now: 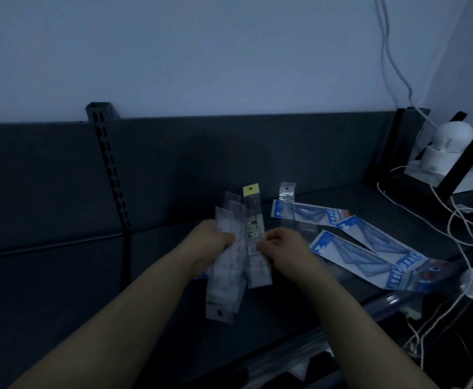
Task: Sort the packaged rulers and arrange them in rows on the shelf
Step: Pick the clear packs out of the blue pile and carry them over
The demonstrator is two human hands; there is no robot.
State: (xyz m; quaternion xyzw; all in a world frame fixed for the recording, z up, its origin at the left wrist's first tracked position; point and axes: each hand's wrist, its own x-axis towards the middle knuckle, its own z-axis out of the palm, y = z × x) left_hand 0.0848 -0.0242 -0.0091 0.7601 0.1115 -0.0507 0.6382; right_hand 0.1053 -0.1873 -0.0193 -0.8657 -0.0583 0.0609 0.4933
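My left hand (211, 238) grips a fanned bunch of clear ruler packs (225, 276) above the dark shelf (286, 310). My right hand (281, 244) pinches a ruler pack with a yellow header (253, 217), held upright beside the bunch. To the right, three blue-and-white ruler set packs (370, 248) lie spread on the shelf. Another clear pack (287, 192) pokes up behind them. The light is dim and details on the packs are blurred.
A slotted upright (111, 169) runs down the shelf's dark back panel at left. At the right a black frame (451, 178) holds a white device (451, 141), with white cables (460, 220) trailing over the shelf's right end.
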